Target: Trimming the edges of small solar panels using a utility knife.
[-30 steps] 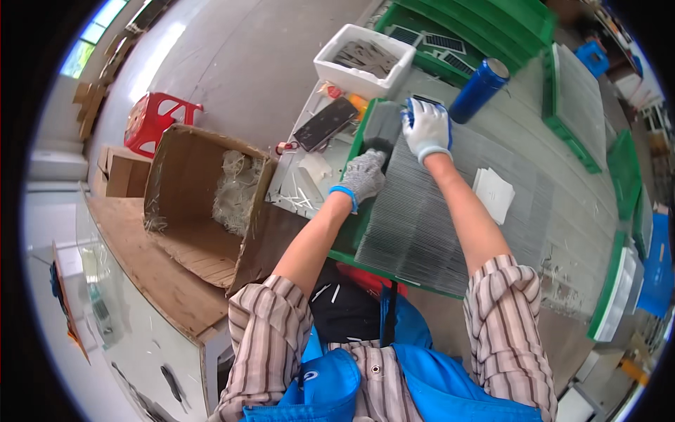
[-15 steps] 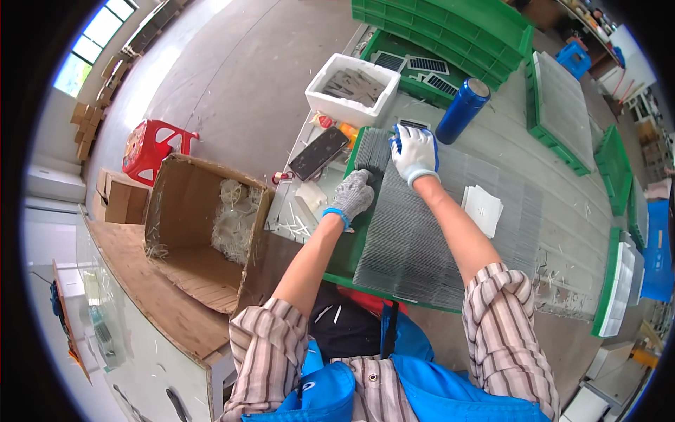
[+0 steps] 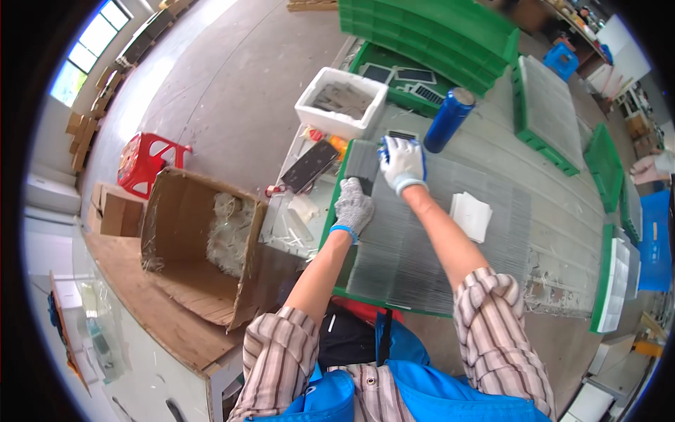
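Rows of thin, clear-grey sheets (image 3: 408,260) stand packed on edge in a green tray (image 3: 340,290). My left hand (image 3: 354,205), in a grey knit glove, is closed at the left-hand row, beside a dark gap in it. Whatever its fingers hold is hidden. A white glove with blue-coated fingertips covers my right hand (image 3: 403,163), bent over the far end of the rows with its fingers curled down. I cannot make out what is in them. A small stack of white cards (image 3: 471,216) lies on the sheets right of my right forearm.
Beyond the tray stand a blue bottle (image 3: 450,121), a white foam box (image 3: 304,112) of strips and a green crate (image 3: 429,42). A dark phone-like slab (image 3: 309,167) lies to the left. An open cardboard box (image 3: 165,225) and a red stool (image 3: 149,165) are farther left.
The view has shifted slightly. Both hands stay over the far left part of the tray; my left hand now reaches more straight forward, and my right hand's fingers look more curled.
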Motion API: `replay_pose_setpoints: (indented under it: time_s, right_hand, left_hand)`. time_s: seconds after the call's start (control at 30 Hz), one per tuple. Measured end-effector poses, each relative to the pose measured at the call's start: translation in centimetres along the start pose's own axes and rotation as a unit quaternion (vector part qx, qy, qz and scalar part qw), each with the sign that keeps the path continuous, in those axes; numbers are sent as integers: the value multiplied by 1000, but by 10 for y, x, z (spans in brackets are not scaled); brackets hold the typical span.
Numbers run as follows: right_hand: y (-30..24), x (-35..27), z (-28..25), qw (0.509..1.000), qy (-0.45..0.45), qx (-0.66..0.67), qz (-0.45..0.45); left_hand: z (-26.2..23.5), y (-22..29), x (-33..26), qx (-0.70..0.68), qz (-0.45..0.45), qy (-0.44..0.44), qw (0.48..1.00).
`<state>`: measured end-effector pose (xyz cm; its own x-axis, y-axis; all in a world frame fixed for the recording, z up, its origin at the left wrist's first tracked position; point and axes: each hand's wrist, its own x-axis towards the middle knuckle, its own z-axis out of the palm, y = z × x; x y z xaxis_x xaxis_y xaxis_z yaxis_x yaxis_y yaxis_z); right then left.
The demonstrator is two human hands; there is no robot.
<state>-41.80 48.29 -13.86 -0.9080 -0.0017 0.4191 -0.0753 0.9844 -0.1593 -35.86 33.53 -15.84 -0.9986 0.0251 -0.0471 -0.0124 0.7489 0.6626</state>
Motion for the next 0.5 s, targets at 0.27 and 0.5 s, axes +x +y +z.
replay_pose_setpoints:
  time_s: [0.27,0.5]
  right_hand:
    - [20,-20,-21,994,-80,-47,59]
    - [-108,-176,-125,866,-7,448,-222]
  left_hand:
    - [-57,-21,-130,-40,279,15,959]
    - [-127,-87,-276,-60,246,48,966]
